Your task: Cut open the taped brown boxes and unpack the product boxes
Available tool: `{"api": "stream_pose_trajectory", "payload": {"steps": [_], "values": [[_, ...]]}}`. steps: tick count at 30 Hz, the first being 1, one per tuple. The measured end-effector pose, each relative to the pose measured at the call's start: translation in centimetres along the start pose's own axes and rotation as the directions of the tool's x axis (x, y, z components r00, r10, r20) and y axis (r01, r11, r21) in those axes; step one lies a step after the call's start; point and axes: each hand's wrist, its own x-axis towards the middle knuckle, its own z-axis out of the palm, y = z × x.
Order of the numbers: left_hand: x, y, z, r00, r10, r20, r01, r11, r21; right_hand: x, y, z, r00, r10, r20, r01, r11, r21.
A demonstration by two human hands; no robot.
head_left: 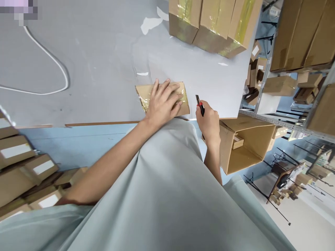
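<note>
A small cardboard box (184,108) with clear yellowish tape lies at the near edge of the grey table (104,62). My left hand (162,104) rests flat on top of it, fingers spread. To the right of the box, my right hand (208,120) is wrapped round a red and black box cutter (201,107). The cutter's dark tip points up and away from me and does not touch the box.
Large taped boxes (211,31) stand at the table's back right. An open carton (248,146) with a small box inside sits below the right edge. More boxes (15,151) are stacked at lower left. A white cable (61,66) curves across the left side.
</note>
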Motion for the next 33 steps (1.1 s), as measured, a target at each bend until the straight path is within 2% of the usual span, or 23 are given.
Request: {"api": "stream_pose_trajectory", "payload": {"steps": [3, 6, 9, 12, 15, 18, 21, 24, 27, 33], "values": [[-0.4, -1.3, 0.7, 1.000, 0.017, -0.011, -0.016, 1.000, 0.019, -2.3, 1.3, -2.1, 1.000, -0.017, 0.014, 0.016, 0.999, 0.038], [-0.7, -2.0, 1.1, 1.000, 0.010, 0.020, -0.012, 0.997, 0.073, -5.7, 3.2, -5.2, 0.995, -0.101, 0.029, 0.099, 0.994, 0.039], [-0.8, -2.2, 1.2, 1.000, -0.005, 0.027, 0.003, 0.995, 0.099, -6.4, 4.1, -6.9, 0.982, -0.190, 0.012, 0.189, 0.979, 0.071], [-0.8, -2.2, 1.2, 1.000, -0.007, -0.007, 0.008, 0.995, 0.102, -3.0, 3.3, -5.2, 0.972, -0.234, -0.027, 0.236, 0.966, 0.108], [-0.7, -2.4, 1.2, 1.000, -0.011, -0.021, 0.014, 0.994, 0.110, 1.9, 1.7, -1.3, 0.951, -0.310, 0.018, 0.304, 0.942, 0.144], [-0.6, -2.5, 1.3, 1.000, -0.009, -0.027, 0.012, 0.992, 0.126, 4.8, 0.9, 2.0, 0.942, -0.332, 0.059, 0.322, 0.937, 0.137], [-0.5, -2.4, 1.3, 0.999, -0.002, -0.033, 0.006, 0.993, 0.120, 5.3, 1.1, 3.7, 0.942, -0.329, 0.061, 0.321, 0.940, 0.112], [-0.4, -2.2, 1.2, 0.999, -0.003, -0.035, 0.006, 0.995, 0.097, 5.0, 1.7, 4.3, 0.937, -0.347, 0.048, 0.342, 0.935, 0.095], [-0.3, -2.1, 1.2, 1.000, -0.003, -0.027, 0.005, 0.997, 0.082, 4.6, 1.8, 4.5, 0.931, -0.363, 0.035, 0.360, 0.930, 0.076], [-0.3, -2.5, 1.3, 0.998, 0.043, -0.042, -0.039, 0.995, 0.088, 4.0, 0.7, 4.0, 0.953, -0.300, 0.042, 0.300, 0.954, 0.007]]}}
